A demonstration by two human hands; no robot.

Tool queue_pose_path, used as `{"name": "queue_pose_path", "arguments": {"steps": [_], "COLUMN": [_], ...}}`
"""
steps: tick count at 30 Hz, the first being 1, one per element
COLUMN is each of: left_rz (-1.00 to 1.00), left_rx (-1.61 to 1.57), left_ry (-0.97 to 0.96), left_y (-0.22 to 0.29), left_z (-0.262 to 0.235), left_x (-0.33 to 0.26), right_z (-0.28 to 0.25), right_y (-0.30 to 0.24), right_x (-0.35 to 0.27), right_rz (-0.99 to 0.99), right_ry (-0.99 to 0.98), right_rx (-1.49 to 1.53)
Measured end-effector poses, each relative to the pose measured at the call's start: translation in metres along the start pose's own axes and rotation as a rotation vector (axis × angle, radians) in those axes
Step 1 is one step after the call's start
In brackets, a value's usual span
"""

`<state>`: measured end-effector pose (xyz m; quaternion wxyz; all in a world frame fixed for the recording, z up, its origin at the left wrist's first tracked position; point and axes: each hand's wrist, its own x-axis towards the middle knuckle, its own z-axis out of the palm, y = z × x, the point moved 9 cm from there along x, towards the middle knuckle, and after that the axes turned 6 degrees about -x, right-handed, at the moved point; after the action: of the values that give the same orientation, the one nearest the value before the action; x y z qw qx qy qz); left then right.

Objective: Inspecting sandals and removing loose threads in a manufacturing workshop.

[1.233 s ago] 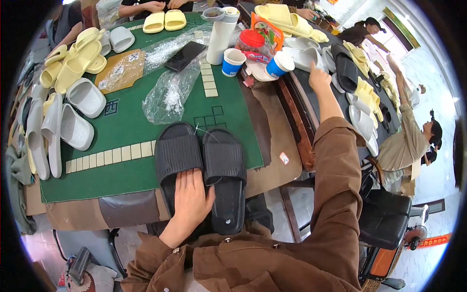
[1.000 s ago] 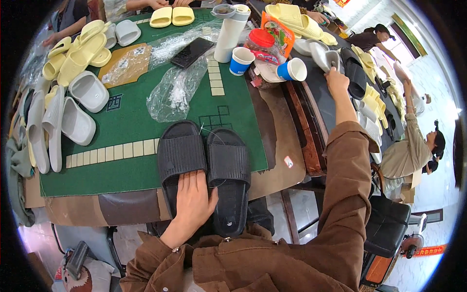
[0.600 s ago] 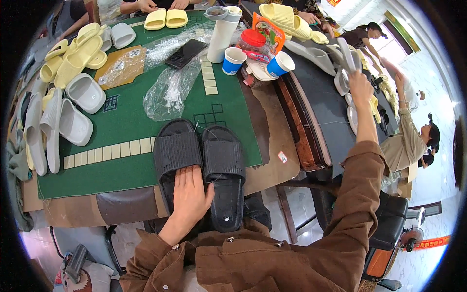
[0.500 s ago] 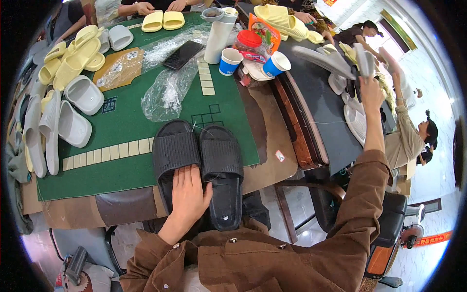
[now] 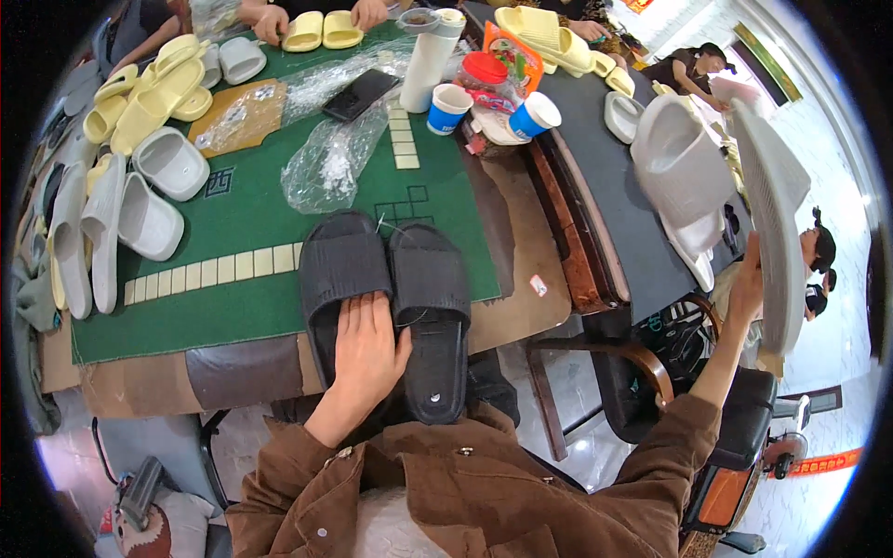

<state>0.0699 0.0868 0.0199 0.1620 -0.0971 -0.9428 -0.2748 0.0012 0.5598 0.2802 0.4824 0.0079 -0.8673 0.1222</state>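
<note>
A pair of black slippers [image 5: 432,279] lies side by side over the table's near edge, joined by a thin clear tie near the toes. My left hand [image 5: 368,349] holds the left slipper of the pair, with fingers tucked under its strap and the thumb at its inner edge. Stretched far out to the right, my right hand [image 5: 747,284] grips a raised light grey slipper [image 5: 779,223]; some of its fingers are hidden behind the sole. Beside it a second grey slipper [image 5: 684,163] is tilted up, and its support cannot be made out.
Yellow slippers [image 5: 167,93] and grey slippers [image 5: 172,163] crowd the left side of the green-topped table [image 5: 242,232]. Plastic bags [image 5: 326,172], a phone [image 5: 361,95], a white bottle [image 5: 430,70] and paper cups [image 5: 448,110] stand farther back. Co-workers sit around; a chair [image 5: 642,372] is at right.
My right hand has swung down and outward to the right. The grey slippers have come nearer and look larger. My left hand stays on the black slipper.
</note>
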Motion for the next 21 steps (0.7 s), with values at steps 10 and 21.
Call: {"name": "queue_pose_path", "arguments": {"steps": [10,21], "left_rz": [0.019,-0.119], "left_rx": [-0.041,0.069], "left_ry": [0.027,0.035], "left_y": [0.003,-0.030], "left_z": [-0.004,-0.024], "left_x": [0.000,-0.006], "right_z": [0.054,0.169], "right_y": [-0.182,-0.172], "right_x": [-0.114,-0.188], "right_rz": [-0.444,-0.519], "right_ry": [-0.411,-0.699], "right_rx": [0.166,0.039]}}
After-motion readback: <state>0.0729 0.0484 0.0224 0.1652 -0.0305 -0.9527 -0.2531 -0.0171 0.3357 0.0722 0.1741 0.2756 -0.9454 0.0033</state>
